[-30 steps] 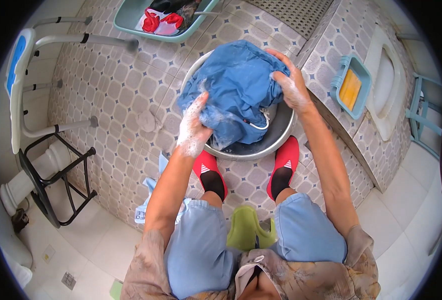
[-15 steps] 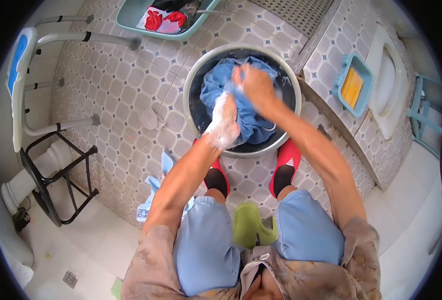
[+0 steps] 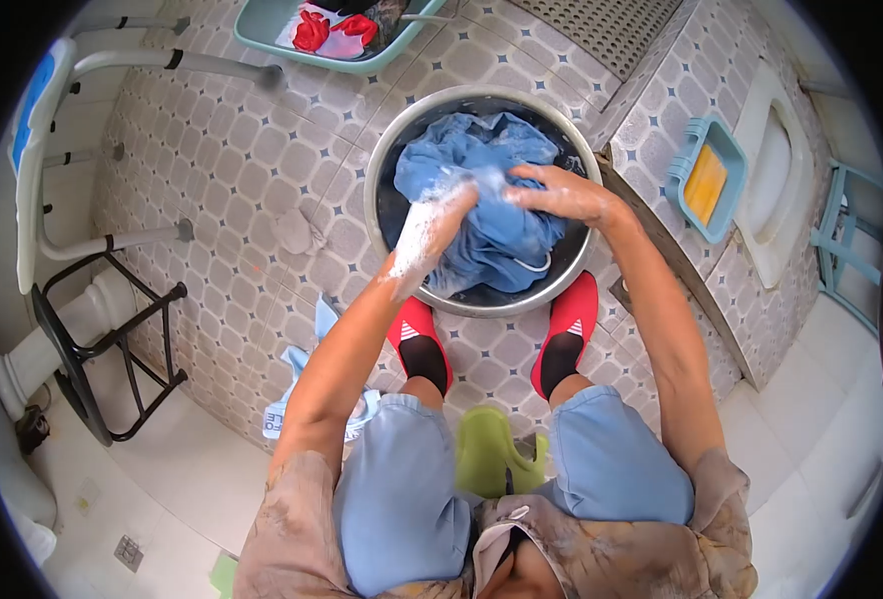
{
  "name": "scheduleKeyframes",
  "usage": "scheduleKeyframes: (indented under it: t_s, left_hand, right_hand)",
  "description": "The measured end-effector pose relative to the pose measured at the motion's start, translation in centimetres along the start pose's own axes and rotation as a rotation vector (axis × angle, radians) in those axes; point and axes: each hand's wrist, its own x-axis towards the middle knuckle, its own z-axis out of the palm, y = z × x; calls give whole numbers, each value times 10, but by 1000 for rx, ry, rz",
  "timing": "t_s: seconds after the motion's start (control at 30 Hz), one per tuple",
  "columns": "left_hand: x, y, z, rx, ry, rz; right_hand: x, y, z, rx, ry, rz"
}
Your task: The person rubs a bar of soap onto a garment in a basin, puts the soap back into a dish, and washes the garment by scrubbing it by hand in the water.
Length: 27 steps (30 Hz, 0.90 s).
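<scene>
A wet blue garment (image 3: pixel 506 255) lies bunched in a round metal basin (image 3: pixel 380 215) with a dark inside. My left hand (image 3: pixel 448 212), thick with white suds up to the wrist, is closed on a fold of the cloth; its fingertips are partly hidden. Over the right side of the garment is my right hand (image 3: pixel 566 194), its fingers stretched out and apart, close to or touching the cloth. Suds streak the fabric between both hands.
A teal tub (image 3: pixel 366 66) of clothes stands beyond the basin. Right, a blue tray (image 3: pixel 689 180) holds a yellow block beside a squat toilet (image 3: pixel 783 190). Left are a shower chair (image 3: pixel 122 60) and black-framed stool (image 3: pixel 127 344). Light-blue cloth (image 3: pixel 301 374) lies by my left leg.
My right hand has moved right, away from my left hand, and its fingers have spread. The garment has shifted in the basin. My left hand stays near the same place.
</scene>
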Motion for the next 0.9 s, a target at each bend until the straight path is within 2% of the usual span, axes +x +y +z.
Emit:
scheduleKeyframes:
  t_s: [0.07, 0.1, 0.13, 0.2, 0.23, 0.27, 0.33, 0.37, 0.43, 0.47, 0.5, 0.6, 0.63, 0.67, 0.73, 0.77, 0.8, 0.83, 0.87, 0.9]
  left_hand:
    - [-9, 16, 6, 94, -21, -18]
    - [-8, 12, 2, 66, 29, -6]
    - [-10, 14, 2, 61, 31, -1]
    - [-19, 25, 8, -337, 168, -65]
    - [-15, 19, 4, -416, 236, -73]
    - [-11, 14, 2, -415, 233, -74]
    - [-3, 3, -3, -637, 287, -116]
    - [2, 0, -4, -685, 292, -135]
    - [11, -12, -6, -715, 217, -162]
    - [16, -25, -14, -740, 118, -157]
    - [21, -40, -23, -748, -1, -140]
    - [32, -63, -40, -474, -150, -55]
    - [49, -80, -60, -317, -256, 7]
    - [67, -105, -88, -196, -423, 80]
    - [34, -19, -10, -321, 143, -261]
    - [25, 6, 12, -327, 310, -386]
    - [19, 19, 32, -300, 459, -464]
    - [15, 8, 29, -306, 277, -293]
    - [17, -5, 26, -285, 176, -144]
    - [21, -23, 19, -247, 103, -14]
  right_hand:
    - [-11, 4, -10, -468, 98, -67]
    - [-13, 1, -15, -535, 175, -220]
    - [-15, -2, -19, -542, 172, -221]
    - [-25, -11, -20, 48, 328, -317]
    - [-18, -2, -20, 219, 435, -391]
    - [-18, -7, -13, 219, 438, -392]
    - [-16, -20, 19, -112, 748, -217]
    - [-9, -17, 41, -333, 815, -389]
    - [-25, -64, 108, -461, 575, -168]
    - [-15, -45, 134, -694, 628, -654]
    - [-10, -39, 152, -888, 519, -773]
    - [32, -4, 132, -906, 501, -716]
    - [37, -11, 120, -906, 614, -731]
    - [39, -12, 112, -911, 615, -727]
    - [51, -17, 92, -855, 798, -640]
    - [52, -18, 80, -856, 795, -639]
    - [50, -18, 68, -877, 788, -417]
    - [48, -18, 63, -889, 778, -197]
    - [42, -20, 69, -889, 783, -191]
    - [29, -22, 86, -928, 700, -350]
